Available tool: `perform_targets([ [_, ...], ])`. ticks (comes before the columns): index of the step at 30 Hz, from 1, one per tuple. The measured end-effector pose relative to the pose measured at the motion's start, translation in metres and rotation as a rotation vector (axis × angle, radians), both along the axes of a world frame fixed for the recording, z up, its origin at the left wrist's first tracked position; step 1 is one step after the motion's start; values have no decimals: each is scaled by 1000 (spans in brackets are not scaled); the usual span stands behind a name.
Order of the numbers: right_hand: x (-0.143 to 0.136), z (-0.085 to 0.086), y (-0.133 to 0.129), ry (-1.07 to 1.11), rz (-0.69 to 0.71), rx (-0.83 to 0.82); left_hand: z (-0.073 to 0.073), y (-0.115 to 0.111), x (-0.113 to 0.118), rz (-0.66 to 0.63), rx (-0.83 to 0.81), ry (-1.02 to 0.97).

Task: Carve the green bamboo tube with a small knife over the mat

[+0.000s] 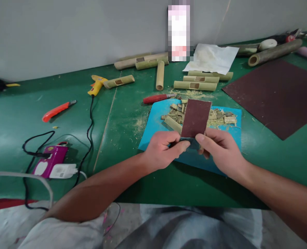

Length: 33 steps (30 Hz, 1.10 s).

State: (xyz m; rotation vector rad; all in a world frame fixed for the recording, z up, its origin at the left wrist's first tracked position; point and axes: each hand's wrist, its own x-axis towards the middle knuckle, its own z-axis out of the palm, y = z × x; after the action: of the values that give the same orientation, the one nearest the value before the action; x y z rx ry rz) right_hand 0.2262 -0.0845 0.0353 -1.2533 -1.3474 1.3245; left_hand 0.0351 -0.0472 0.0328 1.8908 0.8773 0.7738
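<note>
A small dark red-brown sheet (pixel 196 118), its lower edge folded to show a grey-blue back, is held upright over a blue sheet (pixel 153 126). My left hand (pixel 163 148) pinches its lower left corner, fingers closed. At the lower right corner my right hand (pixel 219 147) grips it between thumb and curled fingers. Bamboo scraps and shavings (pixel 220 117) lie on the blue sheet behind it, with a bamboo piece (pixel 172 124) just beyond my left hand. A red-handled tool (pixel 155 99) rests at the blue sheet's back left edge.
On the green table (pixel 127 121) are cut bamboo tubes (pixel 195 85), a large dark red-brown sheet (pixel 278 97), white paper (pixel 211 58), a yellow glue gun (pixel 97 84), an orange cutter (pixel 57 111) and a purple power strip (pixel 52 159) with cables. A grey wall stands behind.
</note>
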Motion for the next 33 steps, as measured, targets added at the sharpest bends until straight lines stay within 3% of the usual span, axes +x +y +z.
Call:
perform_targets([
  [4, 5, 1, -1, -51, -62, 46, -1, 3, 0, -7, 13, -8],
  [9, 5, 7, -2, -286, -114, 371, 0, 6, 2, 32, -221, -136],
  [12, 4, 6, -3, -331, -104, 435, 0, 7, 3, 47, -339, -135],
  [16, 5, 2, -2, -263, -215, 304, 1, 6, 6, 42, -379, -161],
  [19, 6, 1, 0, -98, -240, 126, 1, 5, 7, 39, -272, -156],
  [26, 7, 1, 8, 365, -62, -185, -5, 6, 3, 10, 137, -232],
  [30, 7, 2, 10, 434, 72, -316, -6, 6, 1, -21, 195, -292],
  [33, 6, 0, 11, 461, 59, -318, -4, 6, 1, -16, 109, -258],
])
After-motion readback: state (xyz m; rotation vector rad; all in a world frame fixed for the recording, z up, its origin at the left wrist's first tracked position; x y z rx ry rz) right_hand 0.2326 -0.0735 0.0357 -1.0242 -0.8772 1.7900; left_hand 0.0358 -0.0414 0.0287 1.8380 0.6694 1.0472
